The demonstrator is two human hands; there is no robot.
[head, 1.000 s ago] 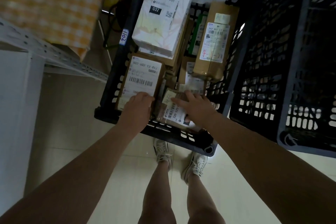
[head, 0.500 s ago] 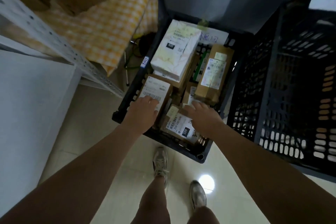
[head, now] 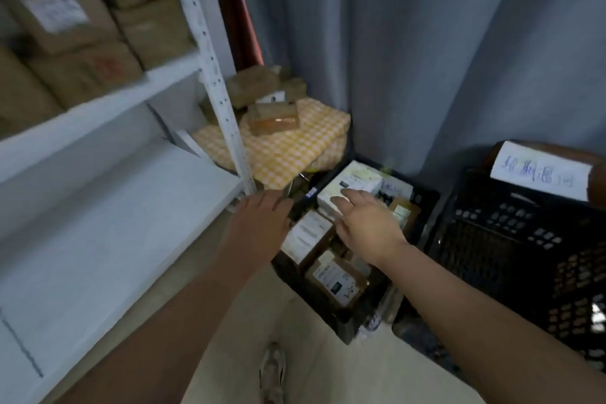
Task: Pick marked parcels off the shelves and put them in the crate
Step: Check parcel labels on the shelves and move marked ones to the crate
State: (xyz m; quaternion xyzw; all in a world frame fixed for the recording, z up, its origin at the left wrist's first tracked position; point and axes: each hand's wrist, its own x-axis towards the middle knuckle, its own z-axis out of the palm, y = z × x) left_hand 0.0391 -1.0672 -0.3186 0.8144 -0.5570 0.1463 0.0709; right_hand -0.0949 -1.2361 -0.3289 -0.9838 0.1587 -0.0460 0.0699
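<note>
both hands have come up off the parcels they pressed on half a second ago. the left hand (head: 262, 223) now hangs over the left rim of the crate (head: 426, 202), clear of the labelled brown parcel (head: 308, 236) it was touching. the right hand (head: 367, 226) floats above the middle of the load, its fingers reaching towards the white box (head: 352, 182). each grip is apart, fingers loosely straight, with nothing in it. the view has also swung upward, so the shelves (head: 114, 193) and the curtain (head: 426, 43) now fill most of it.

the picked parcels lie inside the crate, packed close. the white box is at the far end, the labelled brown parcel is beside the left wall, and another brown parcel (head: 334, 279) with a pale label is at the near end. the crate is black plastic with slotted lattice walls and stands on the pale, smooth floor (head: 311, 354).

a second black crate (head: 511, 239) of the same lattice sits just to its right, with a handwritten paper sign (head: 541, 170) at its top. the shelves are white painted metal with a perforated upright (head: 213, 75). blurred brown cardboard boxes (head: 65, 26) are stacked on the upper level. behind the upright, a yellow checked cloth (head: 288, 147) is draped in soft folds and carries more brown parcels (head: 272, 115). the curtain hangs grey in long vertical pleats. one shoe (head: 272, 371) shows at the bottom edge.
</note>
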